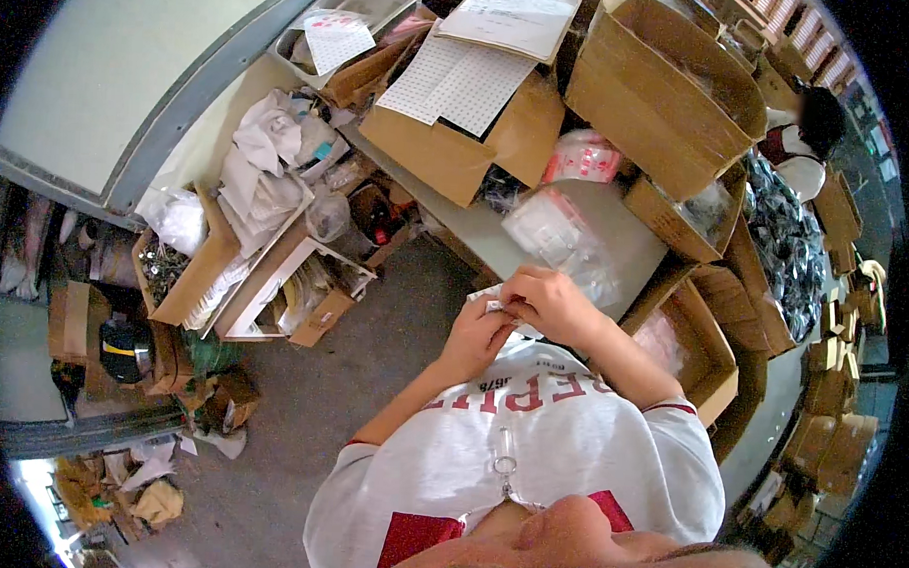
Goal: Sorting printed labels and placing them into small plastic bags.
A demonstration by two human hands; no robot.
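Note:
In front of my chest, close to the near edge of the grey table (627, 225), my two hands meet. My left hand (476, 340) is closed, fingers and thumb pinching a small white piece (491, 292) with faint marks, paper or film by its look. My right hand (552, 302) is closed too, its fingertips pressed together at the same piece; they hide most of it. Just beyond the hands, clear plastic bags (557, 227) with white contents lie on the table. Behind them sits a clear pack with red print (584, 156).
A large open carton (671, 91) stands at the table's back right, with more open cartons (688, 342) by my right arm. Printed sheets (456, 84) cover a box at the back. Boxes of papers (267, 202) stand left. Another person (805, 146) is at far right.

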